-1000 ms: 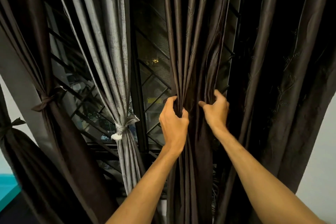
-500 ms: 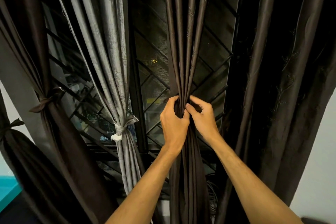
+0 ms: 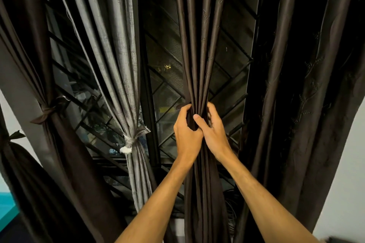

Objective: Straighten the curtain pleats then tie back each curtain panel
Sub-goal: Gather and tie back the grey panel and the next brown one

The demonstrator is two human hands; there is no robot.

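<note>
The left hand (image 3: 186,136) reaches up on a raised forearm, its fingers curled round the left side of the dark brown curtain panel (image 3: 198,55). The panel hangs vertically at centre, its pleats bunched between both hands. The right hand (image 3: 215,134) clamps it from the right, thumb across the front.

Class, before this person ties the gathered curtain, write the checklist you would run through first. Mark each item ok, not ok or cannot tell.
1. Grip: left hand and right hand both hold the middle brown curtain: ok.
2. Pleats drawn into one narrow bundle at the hands: ok.
3. Tie strip for this curtain within reach: cannot tell, none shows.
4. Grey curtain tied back: ok, knot in place.
5. Right brown curtain tied back: not ok, it hangs loose.
</note>
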